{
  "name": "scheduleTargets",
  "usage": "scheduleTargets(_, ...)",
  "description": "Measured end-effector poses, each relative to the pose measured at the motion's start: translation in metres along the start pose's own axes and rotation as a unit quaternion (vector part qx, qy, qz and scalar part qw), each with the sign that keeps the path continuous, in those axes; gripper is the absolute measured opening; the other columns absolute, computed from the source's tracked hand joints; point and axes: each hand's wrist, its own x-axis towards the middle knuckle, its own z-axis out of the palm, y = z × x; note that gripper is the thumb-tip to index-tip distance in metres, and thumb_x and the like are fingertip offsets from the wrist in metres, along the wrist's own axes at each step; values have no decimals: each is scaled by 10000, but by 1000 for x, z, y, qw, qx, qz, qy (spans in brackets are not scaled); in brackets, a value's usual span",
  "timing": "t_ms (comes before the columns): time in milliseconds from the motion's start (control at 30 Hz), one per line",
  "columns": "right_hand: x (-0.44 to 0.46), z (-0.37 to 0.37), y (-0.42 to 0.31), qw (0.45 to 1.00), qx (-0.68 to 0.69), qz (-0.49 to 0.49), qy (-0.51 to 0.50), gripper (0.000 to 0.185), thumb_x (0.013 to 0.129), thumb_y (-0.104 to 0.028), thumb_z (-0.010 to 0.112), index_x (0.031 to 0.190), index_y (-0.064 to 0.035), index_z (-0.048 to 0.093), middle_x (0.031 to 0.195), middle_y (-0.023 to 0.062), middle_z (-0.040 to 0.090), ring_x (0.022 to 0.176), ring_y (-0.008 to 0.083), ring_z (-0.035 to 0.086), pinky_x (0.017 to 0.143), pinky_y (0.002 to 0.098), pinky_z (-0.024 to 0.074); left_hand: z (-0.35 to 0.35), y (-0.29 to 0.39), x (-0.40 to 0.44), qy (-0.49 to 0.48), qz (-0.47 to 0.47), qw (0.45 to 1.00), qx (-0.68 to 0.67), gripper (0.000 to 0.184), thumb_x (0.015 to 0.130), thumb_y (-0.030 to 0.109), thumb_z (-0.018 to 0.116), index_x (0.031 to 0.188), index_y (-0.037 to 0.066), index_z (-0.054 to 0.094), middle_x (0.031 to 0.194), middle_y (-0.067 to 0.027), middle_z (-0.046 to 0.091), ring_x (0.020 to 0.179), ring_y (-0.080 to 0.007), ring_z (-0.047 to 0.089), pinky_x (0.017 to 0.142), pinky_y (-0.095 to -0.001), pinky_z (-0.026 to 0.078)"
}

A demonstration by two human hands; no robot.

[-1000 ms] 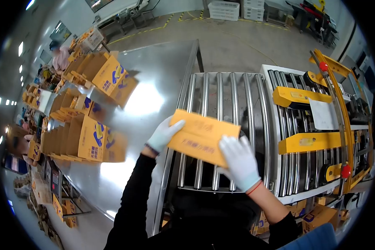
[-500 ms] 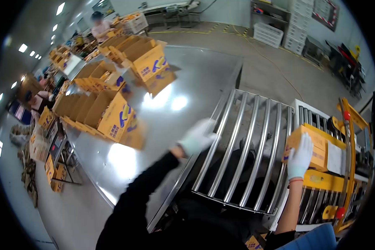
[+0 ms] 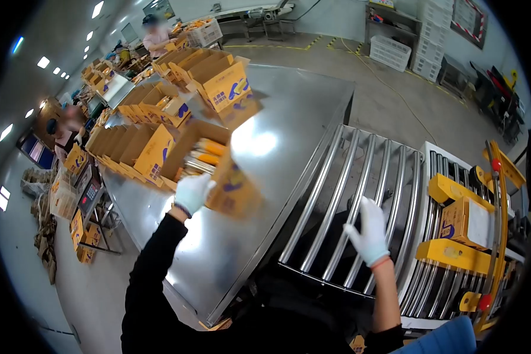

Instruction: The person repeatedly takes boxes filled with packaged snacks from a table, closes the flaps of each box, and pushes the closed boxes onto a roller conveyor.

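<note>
My left hand (image 3: 193, 193), in a white glove, grips the near side of an open cardboard box (image 3: 233, 187) at the metal table. Orange-and-silver packets (image 3: 206, 156) lie inside this box, which is smeared by motion. Over the metal rollers (image 3: 318, 236), my gloved right hand (image 3: 370, 231) is open and holds nothing, thumb apart from the fingers. A closed carton (image 3: 454, 221) sits between the yellow guides (image 3: 456, 255) of the machine on the right, apart from my right hand.
Rows of open cartons (image 3: 138, 150) stand on the left part of the steel table (image 3: 301, 94). A yellow frame with red knobs (image 3: 495, 236) rises at the right. Co-workers (image 3: 156, 41) are at the far left. White crates (image 3: 389, 53) stand by the back wall.
My left hand has moved left onto an open box, which has come away from its row. My right hand has let go of the closed carton and moved left over the rollers.
</note>
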Motion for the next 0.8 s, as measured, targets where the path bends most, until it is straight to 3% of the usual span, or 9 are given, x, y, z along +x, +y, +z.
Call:
scheduleTargets(67,21,-6,-45,1000,13,9,-7,1000,761,-360,861,1511,78,364,1497,289,442,1434,465,376,1230,516,277,-13,35,-20,39,122,988,-86,200,971,253,656,906,65,680,839,-155,687,1007,-366,670,1035,-514,463)
scheduleTargets(133,35,-14,-68,999,48,-16,21,1047,727,-386,884,1508,71,358,1522,277,418,1446,454,362,1240,516,253,-41,69,-30,72,210,970,-96,195,927,290,717,943,99,752,1463,-185,563,1461,-418,392,1193,-565,316)
scheduleTargets(200,44,-27,-80,991,-44,-99,-74,980,690,-336,906,1486,-3,442,1536,196,438,1456,443,356,1241,535,252,-46,93,-20,65,255,927,-269,169,879,243,785,937,90,745,1625,-199,379,1514,-460,301,1218,-523,299)
scheduleTargets(333,21,-42,-47,983,108,-104,-101,649,776,-271,861,1342,-43,639,1420,165,612,1415,368,489,1238,535,297,-25,145,26,-201,282,759,-552,220,866,236,821,1000,86,733,1531,-187,523,1460,-352,446,1189,-421,372)
scheduleTargets(400,13,-48,-27,953,265,-24,-146,406,887,-238,771,1233,-35,715,1287,172,699,1380,356,541,1238,502,310,-20,170,51,-317,157,763,-541,234,893,269,796,994,73,715,1432,-162,609,1376,-310,539,1153,-416,415)
scheduleTargets(467,24,-58,-27,940,323,52,-97,387,906,-227,747,1232,-22,709,1227,175,719,1312,386,584,1207,488,351,-5,186,57,-305,128,738,-589,305,878,326,800,1038,81,716,1365,-132,625,1325,-316,554,1125,-439,435)
scheduleTargets(533,42,-69,-32,993,108,-23,-31,641,818,-235,823,1379,-20,598,1351,170,639,1352,396,528,1207,500,343,2,197,54,57,271,887,-371,412,844,362,812,1126,76,719,1319,-111,610,1314,-333,531,1126,-456,423)
scheduleTargets(733,77,-60,-50,989,-141,-40,4,887,718,-251,870,1460,26,471,1364,179,550,1337,368,482,1246,544,264,32,208,13,204,76,930,-298,831,824,367,854,1442,-12,448,1371,-173,567,1294,-339,529,1133,-443,413)
scheduleTargets(800,43,-68,-70,996,-63,-54,-19,884,702,-289,888,1425,30,492,1327,184,551,1318,356,498,1247,562,256,45,205,14,-20,-44,716,-696,751,925,323,789,1473,-23,410,1409,-147,555,1284,-246,548,1090,-374,459)
